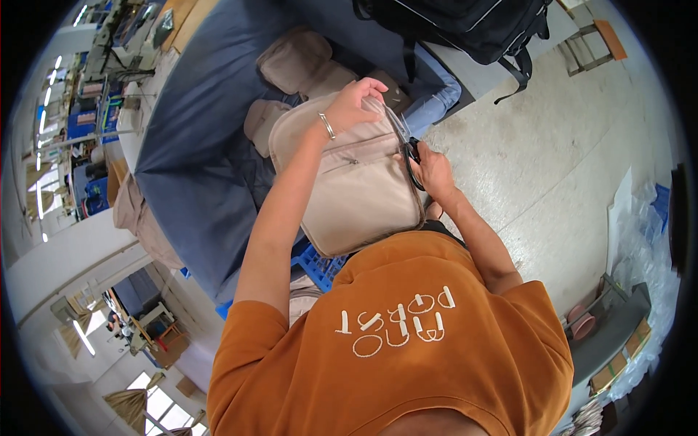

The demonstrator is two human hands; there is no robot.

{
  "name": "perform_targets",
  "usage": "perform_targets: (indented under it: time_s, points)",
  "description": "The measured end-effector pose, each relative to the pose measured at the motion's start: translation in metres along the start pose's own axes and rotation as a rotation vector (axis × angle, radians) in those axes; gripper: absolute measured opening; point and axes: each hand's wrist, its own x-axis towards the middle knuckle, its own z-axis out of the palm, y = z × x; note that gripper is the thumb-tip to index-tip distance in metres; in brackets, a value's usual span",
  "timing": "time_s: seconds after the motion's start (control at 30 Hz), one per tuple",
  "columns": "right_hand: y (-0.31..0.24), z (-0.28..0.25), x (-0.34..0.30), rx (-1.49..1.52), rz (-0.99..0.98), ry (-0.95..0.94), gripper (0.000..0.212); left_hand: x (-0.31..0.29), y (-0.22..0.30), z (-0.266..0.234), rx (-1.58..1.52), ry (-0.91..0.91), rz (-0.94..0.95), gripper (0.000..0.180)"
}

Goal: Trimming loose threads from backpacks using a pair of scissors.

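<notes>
Orange shirt [392, 320] nearest, right grip [437, 174] clamps scissors [414, 150]; left grip [352, 109], closure unclear, overlaps a beige bag [352, 200].

A blue fabric bin [189, 145] holds beige bags [294, 58]; a pale table [465, 69] bears a black backpack [465, 29].

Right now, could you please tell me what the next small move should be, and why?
Probably a small, careful snip along the beige bag's edge: the right hand holds the scissors beside that edge, and the left hand is at the bag's upper part.
</notes>
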Motion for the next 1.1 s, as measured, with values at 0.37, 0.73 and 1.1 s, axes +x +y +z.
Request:
perform_targets:
  time_s: [0.37,0.73,1.1]
  points:
    - [0.017,-0.004,0.026,0.295,0.145,0.099,0.057,-0.150,0.007,0.103,0.384,1.278,-0.139,0.057]
    - [-0.031,0.005,0.092,0.144,-0.225,0.181,0.037,-0.270,-0.089,0.192,-0.210,1.598,-0.454,0.020]
    - [0.024,-0.036,-0.007,0.884,0.067,-0.258,0.024,-0.281,0.056,0.054,0.654,1.303,-0.101,0.006]
